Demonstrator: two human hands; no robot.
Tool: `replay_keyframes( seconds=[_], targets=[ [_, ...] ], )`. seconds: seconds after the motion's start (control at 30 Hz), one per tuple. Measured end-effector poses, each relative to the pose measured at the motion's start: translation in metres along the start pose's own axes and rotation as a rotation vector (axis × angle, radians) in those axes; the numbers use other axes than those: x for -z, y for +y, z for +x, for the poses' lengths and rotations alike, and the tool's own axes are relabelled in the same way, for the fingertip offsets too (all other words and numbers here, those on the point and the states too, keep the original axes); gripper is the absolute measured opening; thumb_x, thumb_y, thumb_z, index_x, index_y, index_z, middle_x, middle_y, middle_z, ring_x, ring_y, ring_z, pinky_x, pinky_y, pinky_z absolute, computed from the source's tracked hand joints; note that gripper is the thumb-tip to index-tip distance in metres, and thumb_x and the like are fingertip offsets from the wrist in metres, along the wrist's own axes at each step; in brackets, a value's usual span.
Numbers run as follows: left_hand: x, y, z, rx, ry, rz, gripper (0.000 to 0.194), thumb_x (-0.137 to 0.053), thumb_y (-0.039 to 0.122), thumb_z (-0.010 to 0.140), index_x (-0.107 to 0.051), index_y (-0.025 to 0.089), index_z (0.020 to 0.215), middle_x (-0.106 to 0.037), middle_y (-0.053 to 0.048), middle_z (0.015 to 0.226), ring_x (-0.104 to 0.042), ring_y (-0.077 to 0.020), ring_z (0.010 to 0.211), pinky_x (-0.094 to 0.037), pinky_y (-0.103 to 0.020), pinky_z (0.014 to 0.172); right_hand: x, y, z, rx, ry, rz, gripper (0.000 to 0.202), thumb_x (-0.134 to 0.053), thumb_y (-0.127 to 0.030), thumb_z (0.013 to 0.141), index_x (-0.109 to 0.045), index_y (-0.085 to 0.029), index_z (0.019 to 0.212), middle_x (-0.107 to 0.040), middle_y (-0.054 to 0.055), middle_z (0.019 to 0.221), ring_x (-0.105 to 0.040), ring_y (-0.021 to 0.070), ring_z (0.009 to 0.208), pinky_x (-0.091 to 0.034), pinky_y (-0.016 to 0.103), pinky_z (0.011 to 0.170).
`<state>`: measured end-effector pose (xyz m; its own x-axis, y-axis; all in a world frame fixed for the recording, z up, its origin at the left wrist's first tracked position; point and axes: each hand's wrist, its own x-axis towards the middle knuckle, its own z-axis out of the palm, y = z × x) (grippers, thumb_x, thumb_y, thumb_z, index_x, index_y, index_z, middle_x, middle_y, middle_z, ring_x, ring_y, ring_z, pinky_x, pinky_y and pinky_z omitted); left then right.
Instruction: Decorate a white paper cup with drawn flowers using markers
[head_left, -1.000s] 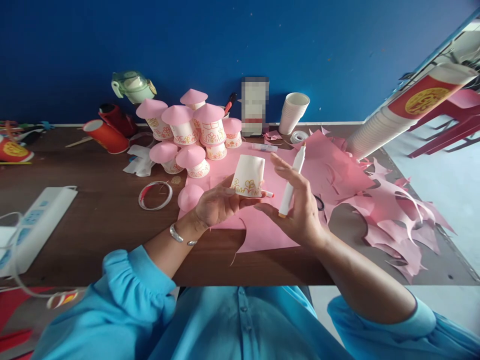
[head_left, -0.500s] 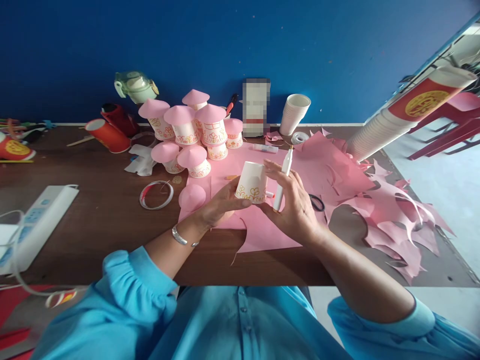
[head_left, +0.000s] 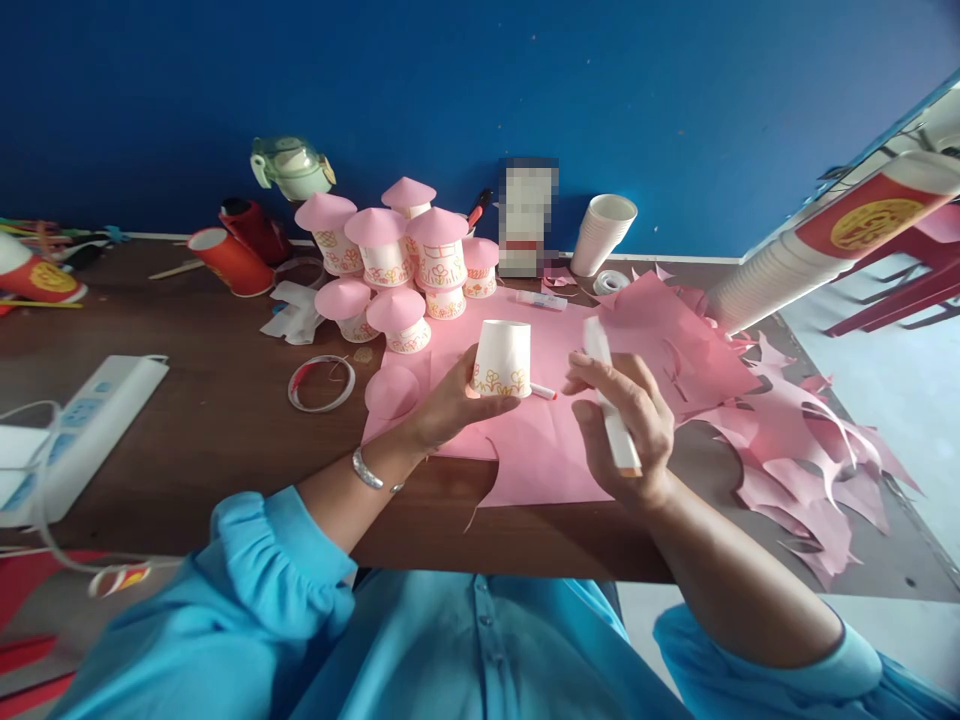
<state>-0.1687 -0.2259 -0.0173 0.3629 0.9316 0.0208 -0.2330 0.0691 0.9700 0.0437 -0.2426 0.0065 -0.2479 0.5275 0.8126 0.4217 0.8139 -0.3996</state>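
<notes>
- head view, going by where stuff sits around the pink sheet (head_left: 551, 470) on the table (head_left: 247, 510); left hand (head_left: 450, 405) is clamped on a white cup (head_left: 504, 350), held upside down above the sheet, narrow end up
- right hand (head_left: 641, 415) is over the right part of the sheet, fingers closed round a white marker (head_left: 621, 445) with an orange end pointing down; the upper end is blurred, so can't tell if it's capped; it's apart from the cup
- done, from what shows: flowers and grass drawn along the cup's lower band on the side facing us; the rest of that side looks plain, and the far side is hidden so no idea there
- seven cone-topped cups (head_left: 386, 265) are grouped at the back left of the sheet, flowery drawings on them, and I'd call those pretty much complete; the held cup has no cone, so I'd say it's only partway by comparison
- loose pink cone (head_left: 391, 392) lies at the sheet's left edge; red-tipped pen (head_left: 544, 392) is on the sheet; plain stacked cups (head_left: 600, 240) stand behind it, paper scraps (head_left: 817, 450) to its right; can't tell how many of those cups are meant for this
</notes>
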Motion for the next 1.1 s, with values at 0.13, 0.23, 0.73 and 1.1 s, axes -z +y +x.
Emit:
replay_keyframes(
  seconds=[0.13, 0.23, 0.73, 1.1],
  targets=[
    [-0.001, 0.001, 0.001, -0.012, -0.060, -0.016, 0.058, -0.084, 0.035, 0.082, -0.058, 0.021, 0.131, -0.077, -0.013, 0.117, -0.066, -0.0332, 0.121, -0.045, -0.049, 0.105, 0.004, -0.003, 0.000, 0.010, 0.015, -0.036, 0.040, -0.060, -0.021, 0.100, -0.064, -0.032, 0.137, -0.064, 0.004, 0.097, -0.066, 0.0174, 0.076, -0.061, 0.034, 0.064],
    [-0.003, 0.005, 0.001, -0.023, -0.050, 0.002, 0.052, -0.085, 0.035, 0.080, -0.061, 0.020, 0.123, -0.077, -0.012, 0.113, -0.068, -0.0327, 0.116, -0.047, -0.047, 0.102, 0.005, -0.007, 0.001, 0.049, 0.024, -0.039, 0.036, -0.065, -0.011, 0.093, -0.069, -0.026, 0.126, -0.070, 0.004, 0.095, -0.069, 0.0186, 0.079, -0.060, 0.033, 0.062],
    [0.000, 0.001, 0.001, -0.017, -0.041, -0.048, 0.037, -0.084, 0.034, 0.079, -0.069, 0.020, 0.110, -0.070, -0.006, 0.107, -0.063, -0.0247, 0.102, -0.048, -0.038, 0.092, 0.001, -0.014, 0.002, 0.056, 0.061, -0.047, 0.031, -0.068, -0.009, 0.088, -0.065, -0.024, 0.115, -0.075, 0.002, 0.084, -0.073, 0.0187, 0.069, -0.059, 0.029, 0.054],
    [0.002, -0.001, 0.002, 0.003, -0.061, -0.029, 0.034, -0.083, 0.034, 0.079, -0.068, 0.020, 0.106, -0.067, -0.005, 0.103, -0.061, -0.0221, 0.098, -0.049, -0.037, 0.091, 0.002, -0.013, 0.005, 0.100, 0.038, 0.000, 0.021, -0.066, -0.006, 0.087, -0.066, -0.020, 0.104, -0.072, 0.002, 0.077, -0.072, 0.0163, 0.064, -0.061, 0.027, 0.055]
  ],
)
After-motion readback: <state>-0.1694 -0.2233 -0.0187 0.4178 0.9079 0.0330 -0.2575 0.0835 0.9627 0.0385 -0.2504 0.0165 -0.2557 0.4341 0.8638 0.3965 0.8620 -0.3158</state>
